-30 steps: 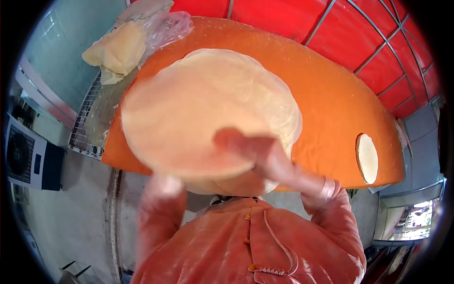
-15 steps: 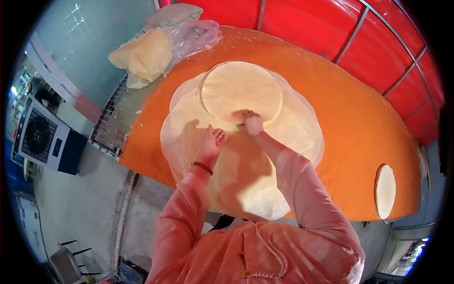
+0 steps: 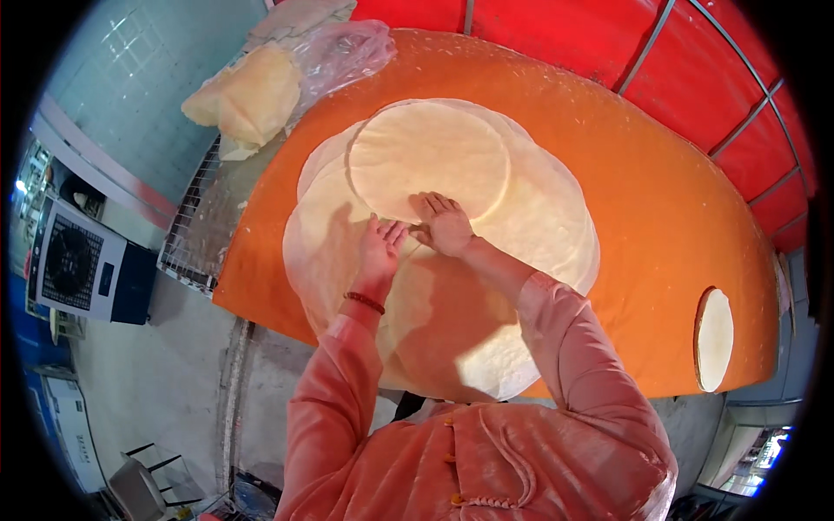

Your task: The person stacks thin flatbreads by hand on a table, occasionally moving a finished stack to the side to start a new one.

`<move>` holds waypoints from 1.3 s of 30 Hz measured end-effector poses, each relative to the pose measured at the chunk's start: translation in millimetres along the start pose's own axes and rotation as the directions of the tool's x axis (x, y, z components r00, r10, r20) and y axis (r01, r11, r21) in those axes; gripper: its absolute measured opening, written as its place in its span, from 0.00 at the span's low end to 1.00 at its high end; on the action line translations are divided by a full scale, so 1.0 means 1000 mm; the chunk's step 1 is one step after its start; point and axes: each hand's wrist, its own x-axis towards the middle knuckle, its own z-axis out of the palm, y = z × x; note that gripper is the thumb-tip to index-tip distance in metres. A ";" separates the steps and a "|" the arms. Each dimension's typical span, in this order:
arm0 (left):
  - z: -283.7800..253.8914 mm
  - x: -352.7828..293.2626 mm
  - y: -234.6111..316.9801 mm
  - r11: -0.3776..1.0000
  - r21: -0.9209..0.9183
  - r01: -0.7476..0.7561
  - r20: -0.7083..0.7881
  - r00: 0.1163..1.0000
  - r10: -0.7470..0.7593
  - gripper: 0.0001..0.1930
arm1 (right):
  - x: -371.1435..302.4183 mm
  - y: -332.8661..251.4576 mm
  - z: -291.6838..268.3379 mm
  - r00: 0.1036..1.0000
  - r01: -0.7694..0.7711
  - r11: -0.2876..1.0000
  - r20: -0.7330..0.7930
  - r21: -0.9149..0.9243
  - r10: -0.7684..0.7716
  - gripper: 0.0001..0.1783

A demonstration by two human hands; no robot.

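Observation:
A round, thin dough sheet (image 3: 426, 156) lies on top of a pile of larger, overlapping pale dough sheets (image 3: 547, 217). At its near edge my right hand (image 3: 447, 226) rests palm down, fingers stretched out flat on the dough. Just left of it is my left hand (image 3: 380, 247), palm turned inward and fingers loosely bent and apart. No held object shows in it. A beaded bracelet circles my left wrist. The two hands nearly touch at the sheet's near rim, and their shadows fall across the pile.
The pile sits on an orange-covered table (image 3: 651, 252) with a curved far edge. A small dough round (image 3: 714, 340) lies at its right end. Folded dough (image 3: 252, 91) and a clear plastic bag (image 3: 352, 54) are at the far left. Red panels (image 3: 556, 39) stand behind; an air cooler (image 3: 82, 260) is left.
My right hand has gone from curled fingers at the sheet's near edge to stretched, flat fingers on it. The top sheet has shifted slightly left on the pile. The view has shifted slightly.

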 end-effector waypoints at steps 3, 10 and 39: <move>0.012 0.003 0.002 0.993 -0.102 0.064 0.115 0.992 -0.053 0.31 | -0.003 0.014 0.003 0.994 -0.101 0.992 0.061 0.079 0.096 0.32; 0.060 -0.004 0.017 0.944 -0.278 0.176 0.244 0.964 -0.107 0.32 | 0.043 0.058 -0.014 0.912 -0.235 0.951 0.291 -0.203 0.288 0.20; 0.066 -0.037 -0.124 0.887 0.252 0.387 -0.025 0.919 -0.393 0.16 | -0.164 0.095 -0.101 0.914 -0.395 0.890 -0.002 -0.228 0.406 0.19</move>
